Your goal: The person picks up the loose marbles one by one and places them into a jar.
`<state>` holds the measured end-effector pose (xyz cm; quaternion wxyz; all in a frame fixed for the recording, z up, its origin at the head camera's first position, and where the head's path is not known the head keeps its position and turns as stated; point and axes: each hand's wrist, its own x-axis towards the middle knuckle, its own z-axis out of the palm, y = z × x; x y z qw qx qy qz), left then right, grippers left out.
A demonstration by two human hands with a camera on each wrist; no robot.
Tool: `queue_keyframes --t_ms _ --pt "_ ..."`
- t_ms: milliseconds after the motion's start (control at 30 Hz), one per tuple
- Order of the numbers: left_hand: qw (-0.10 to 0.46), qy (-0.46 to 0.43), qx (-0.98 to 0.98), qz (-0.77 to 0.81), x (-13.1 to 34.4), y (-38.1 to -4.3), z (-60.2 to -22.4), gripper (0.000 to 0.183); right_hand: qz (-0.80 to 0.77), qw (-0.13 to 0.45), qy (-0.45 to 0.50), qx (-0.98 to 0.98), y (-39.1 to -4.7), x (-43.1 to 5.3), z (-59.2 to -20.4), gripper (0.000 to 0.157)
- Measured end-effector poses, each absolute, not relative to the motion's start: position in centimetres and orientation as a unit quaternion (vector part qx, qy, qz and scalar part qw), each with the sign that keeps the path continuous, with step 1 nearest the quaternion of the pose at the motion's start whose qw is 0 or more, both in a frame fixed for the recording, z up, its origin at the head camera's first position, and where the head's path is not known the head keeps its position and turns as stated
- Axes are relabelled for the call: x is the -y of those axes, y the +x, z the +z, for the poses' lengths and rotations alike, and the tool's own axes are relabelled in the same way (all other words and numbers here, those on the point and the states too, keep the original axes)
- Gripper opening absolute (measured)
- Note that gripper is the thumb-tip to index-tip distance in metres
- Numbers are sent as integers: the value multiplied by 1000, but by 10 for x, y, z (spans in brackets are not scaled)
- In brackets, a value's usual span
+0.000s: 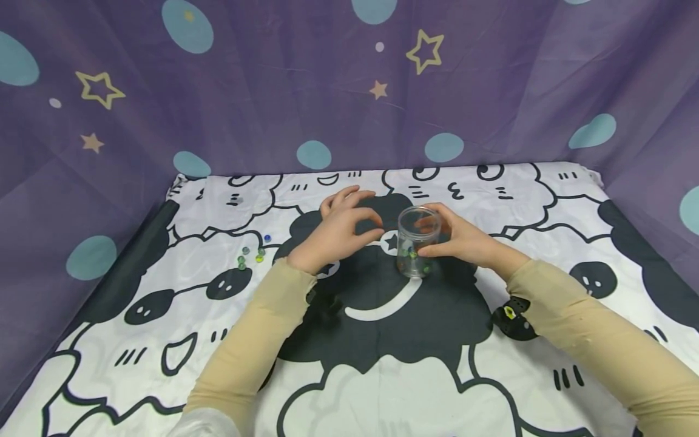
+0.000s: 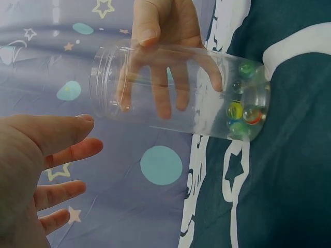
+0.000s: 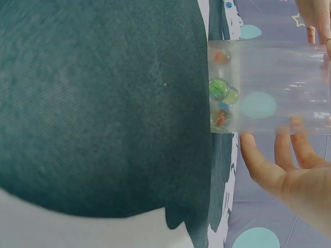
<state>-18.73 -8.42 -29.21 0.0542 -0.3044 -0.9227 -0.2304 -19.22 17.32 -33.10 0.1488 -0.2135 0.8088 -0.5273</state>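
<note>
A clear plastic jar (image 1: 409, 235) without a lid stands upright on the dark patch of the cloth. Several glass marbles (image 2: 235, 110), with green, yellow and red-orange swirls, lie at its bottom. From the right side my right hand (image 1: 460, 240) grips the jar, thumb towards me and fingers round the far side. To the left of the jar, my left hand (image 1: 341, 234) hovers with relaxed, spread fingers, holding nothing and apart from the jar. Several loose marbles, among them a yellow-green marble (image 1: 259, 258) and a blue marble (image 1: 267, 238), rest on the cloth further left.
A black-and-white cartoon cloth (image 1: 393, 394) covers the table. Behind it and at both sides hangs a purple curtain (image 1: 327, 91) with stars and blue spots. A small black object with a yellow-green mark (image 1: 510, 312) shows beside the right sleeve.
</note>
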Motion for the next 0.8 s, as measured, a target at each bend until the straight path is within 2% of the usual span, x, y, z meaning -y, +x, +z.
queue_keyframes --t_ms 800 --pt "39 -297 930 -214 127 -182 -315 11 -531 148 -213 -807 -193 -174 -332 75"
